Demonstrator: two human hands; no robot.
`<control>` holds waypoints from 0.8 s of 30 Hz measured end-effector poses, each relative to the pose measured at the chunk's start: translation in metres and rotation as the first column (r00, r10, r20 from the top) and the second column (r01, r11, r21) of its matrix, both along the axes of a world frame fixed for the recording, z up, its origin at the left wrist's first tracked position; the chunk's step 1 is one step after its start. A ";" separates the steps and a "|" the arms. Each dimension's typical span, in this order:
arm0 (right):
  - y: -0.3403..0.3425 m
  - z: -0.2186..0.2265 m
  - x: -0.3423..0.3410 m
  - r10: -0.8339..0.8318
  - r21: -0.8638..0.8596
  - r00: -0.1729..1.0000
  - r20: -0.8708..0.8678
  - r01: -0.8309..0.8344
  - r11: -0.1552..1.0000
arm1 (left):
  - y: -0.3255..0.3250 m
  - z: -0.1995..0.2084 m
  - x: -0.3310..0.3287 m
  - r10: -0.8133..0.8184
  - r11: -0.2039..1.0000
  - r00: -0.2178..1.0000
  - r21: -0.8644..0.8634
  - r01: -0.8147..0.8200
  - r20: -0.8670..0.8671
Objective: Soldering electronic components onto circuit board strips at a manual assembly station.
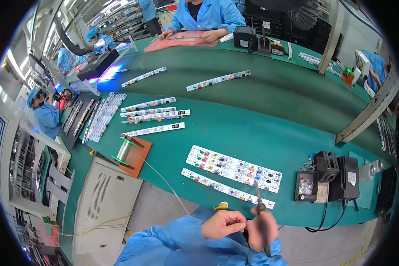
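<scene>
My right hand (pixel 258 232) is wrapped round a soldering iron (pixel 261 205), whose tip points up and away over the near circuit board strip (pixel 226 188). My left hand (pixel 224 224) is closed in a pinch, its fingertips close beside the right hand; what it may hold is hidden. Just beyond the single strip lies a panel of joined white circuit board strips (pixel 233 168) with coloured components. From a solder wire spool (pixel 124 150) on a brown stand (pixel 141 156), a pale strand runs down toward my left sleeve.
Several circuit board strips (pixel 153 129) lie at the left of the green bench (pixel 217 128). A soldering station (pixel 344 177) and a small parts box (pixel 306 185) stand at the right. A yellow-tipped thing (pixel 221 205) sits at the near edge. Across the belt (pixel 177 66), a co-worker handles pink wrap (pixel 181 40).
</scene>
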State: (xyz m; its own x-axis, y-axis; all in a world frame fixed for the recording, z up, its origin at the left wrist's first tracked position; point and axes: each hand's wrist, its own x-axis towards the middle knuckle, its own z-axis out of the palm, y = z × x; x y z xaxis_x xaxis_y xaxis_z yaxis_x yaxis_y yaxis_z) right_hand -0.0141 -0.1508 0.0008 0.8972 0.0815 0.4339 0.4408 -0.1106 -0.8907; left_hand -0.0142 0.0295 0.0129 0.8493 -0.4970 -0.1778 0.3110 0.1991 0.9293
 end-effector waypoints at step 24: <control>-0.074 0.034 0.055 0.080 -0.055 0.990 -0.113 -0.087 0.995 | -0.018 0.008 0.038 0.246 0.730 0.699 0.346 -0.590 0.672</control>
